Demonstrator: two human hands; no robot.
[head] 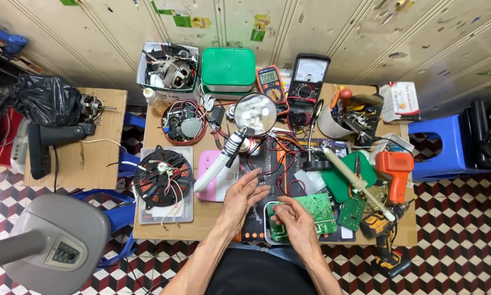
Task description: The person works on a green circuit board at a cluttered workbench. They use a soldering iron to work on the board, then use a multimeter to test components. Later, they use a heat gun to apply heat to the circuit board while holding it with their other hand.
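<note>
Both forearms reach up from the bottom edge. Right hand [296,223] lies palm-down on the green circuit board [311,210], fingers curled over its left end, low on the cluttered table [213,216]. Left hand [240,194] hovers just beside it, fingers loosely spread, holding nothing.

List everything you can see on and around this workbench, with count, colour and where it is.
circuit board: one, green, front centre, under the right hand
small circuit board: one, green, right of it
magnifier lamp: one, white arm, centre
multimeters: two, orange and black, back centre
lidded box: one, green, back
stator winding: one, black and copper, left
cordless drill: one, yellow-black, front right edge
heat gun: one, orange, right
stool: one, blue, far right
left hand: open, raised above the mat
right hand: resting on the circuit board
</note>
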